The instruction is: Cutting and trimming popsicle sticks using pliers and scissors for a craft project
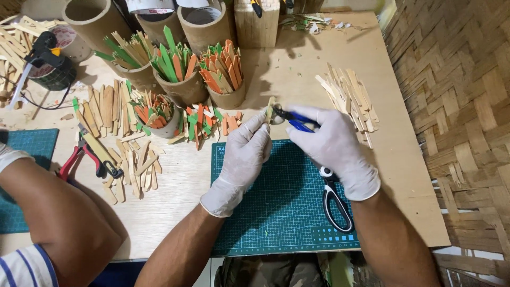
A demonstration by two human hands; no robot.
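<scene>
Both my hands wear white gloves and meet above the top edge of a green cutting mat (281,212). My left hand (241,159) pinches a small pale wooden stick piece (270,110) at its fingertips. My right hand (334,149) grips blue-handled cutters (292,118), whose jaws touch that stick piece. Black-and-white scissors (334,199) lie on the mat, partly under my right wrist.
Cardboard tubes and cups (186,87) hold green, orange and plain sticks at the back. Loose sticks lie piled at the right (350,101) and left (125,165). Red pliers (74,159) lie by another person's arm (53,212) and second mat (29,146). Woven wall at right (457,106).
</scene>
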